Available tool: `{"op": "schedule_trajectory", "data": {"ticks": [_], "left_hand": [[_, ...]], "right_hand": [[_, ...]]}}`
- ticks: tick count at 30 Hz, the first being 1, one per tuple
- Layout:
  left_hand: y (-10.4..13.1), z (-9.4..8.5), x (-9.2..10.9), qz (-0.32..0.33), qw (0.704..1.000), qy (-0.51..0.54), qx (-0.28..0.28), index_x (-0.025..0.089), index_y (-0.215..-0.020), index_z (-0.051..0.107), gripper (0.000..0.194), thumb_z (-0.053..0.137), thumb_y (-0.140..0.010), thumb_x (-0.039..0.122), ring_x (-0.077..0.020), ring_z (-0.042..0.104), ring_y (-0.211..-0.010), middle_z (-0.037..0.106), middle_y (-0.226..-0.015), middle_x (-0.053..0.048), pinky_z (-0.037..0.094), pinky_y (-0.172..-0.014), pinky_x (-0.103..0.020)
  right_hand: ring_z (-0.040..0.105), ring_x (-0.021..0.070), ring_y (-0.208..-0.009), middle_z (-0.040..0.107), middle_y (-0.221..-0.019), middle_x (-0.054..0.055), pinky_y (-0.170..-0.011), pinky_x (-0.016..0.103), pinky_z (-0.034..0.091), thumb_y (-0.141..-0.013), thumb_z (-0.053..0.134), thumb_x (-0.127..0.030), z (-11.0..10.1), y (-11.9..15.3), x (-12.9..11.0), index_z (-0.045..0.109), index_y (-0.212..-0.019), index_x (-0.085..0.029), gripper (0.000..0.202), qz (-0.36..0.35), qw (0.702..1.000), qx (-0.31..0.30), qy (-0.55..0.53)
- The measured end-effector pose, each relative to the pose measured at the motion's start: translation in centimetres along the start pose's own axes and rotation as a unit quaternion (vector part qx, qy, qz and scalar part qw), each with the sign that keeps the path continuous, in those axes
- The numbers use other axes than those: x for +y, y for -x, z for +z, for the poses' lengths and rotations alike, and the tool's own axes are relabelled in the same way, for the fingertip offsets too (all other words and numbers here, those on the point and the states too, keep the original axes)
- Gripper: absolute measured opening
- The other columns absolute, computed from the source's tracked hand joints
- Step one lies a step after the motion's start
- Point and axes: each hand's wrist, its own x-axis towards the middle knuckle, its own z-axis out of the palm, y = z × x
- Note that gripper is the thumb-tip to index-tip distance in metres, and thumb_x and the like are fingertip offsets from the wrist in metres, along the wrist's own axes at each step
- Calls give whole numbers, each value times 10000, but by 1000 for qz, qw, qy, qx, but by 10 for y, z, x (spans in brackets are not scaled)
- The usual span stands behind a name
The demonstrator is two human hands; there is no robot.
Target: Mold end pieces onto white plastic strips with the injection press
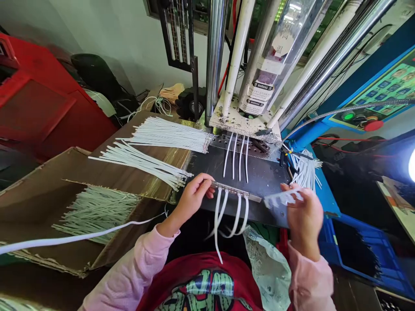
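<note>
My left hand pinches the left end of a narrow metal bar at the near edge of the dark work plate. Several white cables are seated in the bar and curve down towards my lap. My right hand grips a whitish, translucent toothed strip, smeared by motion, just beyond the bar's right end; it looks like a moulded plastic runner. Farther back, more white cables stick out from under the machine's upper plate.
Two bundles of white cables lie on a brown board at left, above a cardboard box holding more cables. Another cable bunch sits at right, near a blue control panel. A plastic bag and a blue crate are lower right.
</note>
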Motion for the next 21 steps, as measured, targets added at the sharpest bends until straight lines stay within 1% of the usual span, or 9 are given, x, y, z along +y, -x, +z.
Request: {"op": "schedule_trajectory", "data": {"ticks": [3, 5, 7, 9, 11, 13, 16, 19, 21], "left_hand": [[-3, -16, -5, -17, 997, 65, 46, 169, -943, 613, 243, 587, -933, 410, -113, 587, -594, 609, -704, 18, 488, -598, -230], [-6, -23, -7, -15, 995, 79, 62, 164, -931, 622, 257, 611, -919, 420, -105, 578, -592, 611, -706, 16, 474, -590, -221], [-8, -27, -7, -9, 994, 84, 68, 162, -931, 625, 269, 623, -913, 430, -103, 579, -600, 616, -710, 13, 465, -591, -216], [-10, -29, -5, -3, 994, 89, 66, 164, -938, 622, 284, 626, -912, 447, -104, 579, -600, 617, -704, 12, 461, -591, -217], [-11, -29, -2, 8, 995, 88, 52, 165, -939, 617, 302, 614, -917, 466, -109, 582, -598, 618, -701, 11, 468, -599, -227], [-10, -29, 3, 21, 996, 76, 29, 165, -946, 613, 311, 593, -928, 475, -116, 594, -610, 622, -711, 8, 483, -619, -241], [-5, -25, 16, 40, 998, 40, -6, 175, -969, 614, 270, 558, -951, 439, -123, 612, -648, 622, -734, 16, 502, -663, -254], [-2, -16, 30, 59, 998, 10, -20, 191, -998, 624, 199, 523, -973, 361, -124, 627, -688, 616, -748, 27, 504, -706, -255], [-1, -9, 33, 63, 998, 17, -14, 199, -1036, 635, 186, 521, -971, 332, -132, 641, -727, 632, -779, 19, 510, -739, -256]], "right_hand": [[620, 194, -584, 636, -708, 41, -603, 357, 553, -920, 483, -548, -49, 10, 15, 566, -759, -234, 362, 64, 997, -9, -36], [633, 194, -595, 657, -718, 38, -582, 325, 548, -837, 658, -525, -76, 27, 26, 521, -713, -241, 339, 158, 979, -119, -53], [659, 213, -637, 681, -723, 41, -594, 312, 557, -728, 779, -530, -97, 44, 40, 572, -714, -236, 360, 207, 943, -262, 3], [654, 216, -624, 678, -680, 33, -579, 294, 552, -676, 803, -572, -108, 53, 54, 622, -703, -232, 386, 196, 920, -328, 82], [645, 211, -608, 673, -654, 29, -566, 278, 542, -701, 766, -615, -109, 51, 63, 649, -697, -237, 396, 149, 928, -314, 137], [658, 214, -646, 691, -694, 36, -593, 272, 544, -764, 706, -629, -96, 43, 60, 673, -745, -244, 387, 88, 949, -258, 159], [693, 225, -811, 736, -869, 58, -743, 286, 552, -876, 607, -579, -51, 29, 32, 692, -902, -237, 354, -2, 973, -171, 153], [693, 227, -1007, 744, -1081, 82, -898, 316, 528, -954, 517, -520, 12, 18, -9, 660, -1150, -224, 383, -81, 969, -210, 104], [707, 208, -909, 751, -1029, 75, -808, 295, 540, -986, 463, -514, 52, 14, -29, 629, -1251, -215, 433, -108, 950, -275, 98]]}}
